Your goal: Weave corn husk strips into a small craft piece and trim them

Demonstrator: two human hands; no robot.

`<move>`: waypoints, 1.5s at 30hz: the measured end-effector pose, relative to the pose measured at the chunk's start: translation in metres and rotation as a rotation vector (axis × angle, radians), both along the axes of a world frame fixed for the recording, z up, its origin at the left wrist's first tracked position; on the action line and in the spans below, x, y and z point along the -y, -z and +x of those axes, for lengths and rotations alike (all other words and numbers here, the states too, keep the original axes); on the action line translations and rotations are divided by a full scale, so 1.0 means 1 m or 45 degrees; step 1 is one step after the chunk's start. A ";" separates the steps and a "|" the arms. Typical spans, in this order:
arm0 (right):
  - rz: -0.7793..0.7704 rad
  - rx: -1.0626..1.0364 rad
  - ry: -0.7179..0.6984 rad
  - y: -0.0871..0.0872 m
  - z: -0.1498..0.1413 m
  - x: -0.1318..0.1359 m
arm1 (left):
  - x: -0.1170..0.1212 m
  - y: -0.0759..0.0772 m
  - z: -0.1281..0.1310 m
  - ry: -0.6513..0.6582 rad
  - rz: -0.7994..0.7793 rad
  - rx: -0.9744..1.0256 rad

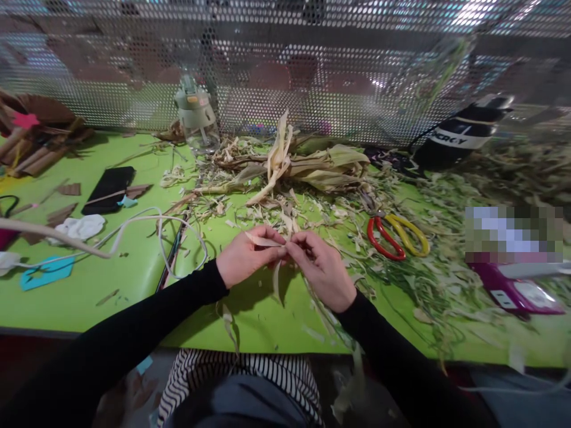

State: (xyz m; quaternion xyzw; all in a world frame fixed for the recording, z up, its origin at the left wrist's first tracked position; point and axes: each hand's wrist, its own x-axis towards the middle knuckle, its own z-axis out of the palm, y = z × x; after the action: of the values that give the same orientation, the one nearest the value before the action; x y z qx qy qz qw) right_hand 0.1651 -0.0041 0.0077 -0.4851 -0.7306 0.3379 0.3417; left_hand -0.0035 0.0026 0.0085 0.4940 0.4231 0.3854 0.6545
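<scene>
Close together over the near edge of the green table [120, 309], my left hand [243, 258] and my right hand [325, 272] meet at their fingertips. Both pinch a thin, pale strip of dried corn husk [266, 241]. One piece sticks out above my left thumb, and a curled end [277, 286] dangles below the fingers. Just where the two hands' pieces join is hidden by the fingertips. Beyond my hands lies a bundle of dry corn husks [332, 168], with a pale peeled-back husk [277, 157] standing up from it.
Scissors [371, 235] with red and yellow handles lie to the right among husk scraps [428, 285]. At left are a phone [104, 193], a white cable [134, 219] and crumpled tissue [80, 227]. A clear bottle [198, 119] and black bottle [455, 145] stand before a perforated metal screen [276, 71].
</scene>
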 end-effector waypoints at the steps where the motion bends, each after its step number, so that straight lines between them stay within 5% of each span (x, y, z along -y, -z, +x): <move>1: -0.007 -0.034 0.011 0.001 0.000 0.000 | 0.000 -0.001 0.001 -0.011 -0.008 0.006; 7: 0.033 -0.156 0.021 0.005 -0.005 0.005 | 0.006 0.001 0.009 -0.088 -0.095 0.066; 14: -0.117 -0.356 0.011 0.006 -0.009 0.010 | 0.014 0.010 0.012 -0.139 0.311 -0.067; 25: -0.251 -0.568 0.041 0.008 -0.015 0.013 | 0.019 0.006 0.014 -0.242 0.424 -0.106; 34: -0.066 -0.465 0.070 0.008 -0.009 0.008 | 0.010 0.004 0.006 -0.146 0.066 0.067; 45: -0.059 -0.386 0.048 0.008 -0.008 0.007 | 0.008 0.009 0.009 -0.134 0.066 0.069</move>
State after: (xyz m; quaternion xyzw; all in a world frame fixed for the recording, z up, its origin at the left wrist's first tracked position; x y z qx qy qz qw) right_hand 0.1575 -0.0108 -0.0001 -0.4499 -0.6534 0.4174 0.4432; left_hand 0.0053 -0.0057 -0.0001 0.4771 0.4207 0.4433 0.6316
